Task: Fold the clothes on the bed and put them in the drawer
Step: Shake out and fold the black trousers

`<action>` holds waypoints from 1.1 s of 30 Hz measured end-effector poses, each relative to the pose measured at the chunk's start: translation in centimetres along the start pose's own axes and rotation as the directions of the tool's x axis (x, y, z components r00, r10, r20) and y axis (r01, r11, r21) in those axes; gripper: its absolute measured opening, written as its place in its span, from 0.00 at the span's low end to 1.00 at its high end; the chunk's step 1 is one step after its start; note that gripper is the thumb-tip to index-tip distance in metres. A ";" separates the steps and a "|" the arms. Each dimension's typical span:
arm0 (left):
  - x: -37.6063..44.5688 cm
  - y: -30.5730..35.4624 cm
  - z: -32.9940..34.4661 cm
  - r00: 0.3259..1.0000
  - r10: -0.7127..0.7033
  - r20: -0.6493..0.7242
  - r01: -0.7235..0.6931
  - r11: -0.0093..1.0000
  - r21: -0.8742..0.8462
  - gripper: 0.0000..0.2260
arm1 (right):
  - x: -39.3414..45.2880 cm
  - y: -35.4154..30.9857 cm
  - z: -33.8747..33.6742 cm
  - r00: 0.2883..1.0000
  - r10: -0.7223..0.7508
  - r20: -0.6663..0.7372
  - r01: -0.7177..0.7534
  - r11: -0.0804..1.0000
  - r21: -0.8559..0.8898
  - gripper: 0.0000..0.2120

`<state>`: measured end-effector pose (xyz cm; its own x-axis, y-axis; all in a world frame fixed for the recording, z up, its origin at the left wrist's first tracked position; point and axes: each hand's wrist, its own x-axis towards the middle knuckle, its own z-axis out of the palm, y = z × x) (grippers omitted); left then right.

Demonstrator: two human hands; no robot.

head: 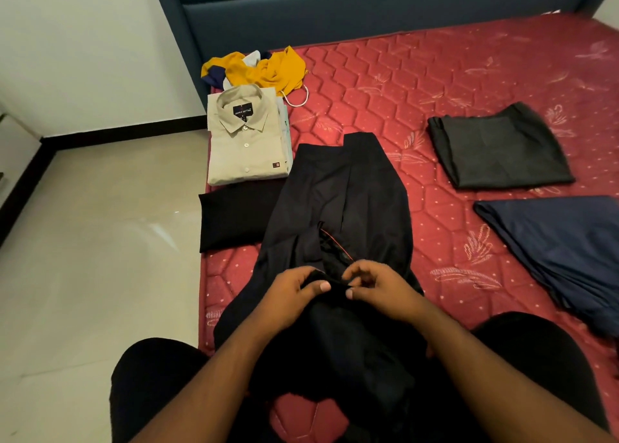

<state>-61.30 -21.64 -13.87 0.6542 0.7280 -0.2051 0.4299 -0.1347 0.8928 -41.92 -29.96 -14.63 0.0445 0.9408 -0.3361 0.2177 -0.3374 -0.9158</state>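
A dark navy pair of trousers (338, 201) lies lengthwise on the red mattress (418, 84), legs pointing away, waist end near me. My left hand (294, 295) and my right hand (378, 292) both pinch the waistband close together, thumbs on top, at the open fly. A folded beige shirt (246, 141) rests by the bed's left edge, with a folded black garment (234, 218) below it. A yellow, white and navy heap of unfolded clothes (258, 69) sits behind the shirt. No drawer is in view.
On the right lie a folded dark grey garment (495, 147) and a folded navy garment (562, 248). The teal headboard (368, 10) runs along the back. Pale tiled floor (100, 241) lies left of the bed. My knees in black fill the bottom.
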 end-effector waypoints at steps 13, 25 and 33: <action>-1.8 -1.1 -1.7 0.999 -0.030 -0.037 0.034 0.995 0.091 0.20 | 8.7 -1.0 4.4 0.969 0.160 -0.191 -0.163 0.987 -0.001 0.16; 0.8 4.9 -1.5 0.974 0.224 -0.023 -0.223 0.975 0.020 0.13 | -0.2 -5.9 -4.7 0.985 -0.119 0.123 0.122 0.992 -0.012 0.33; 0.3 5.5 -0.5 0.938 0.284 -0.199 -0.290 0.957 -0.003 0.14 | -0.9 -6.7 -3.8 0.984 -0.101 -0.144 0.155 0.882 0.445 0.27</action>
<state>-59.06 -21.82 -8.80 0.6118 0.7784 0.1407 0.2200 -0.3383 0.9150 -39.72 -28.39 -7.37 0.1620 0.9648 -0.2070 -0.2353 -0.1659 -0.9577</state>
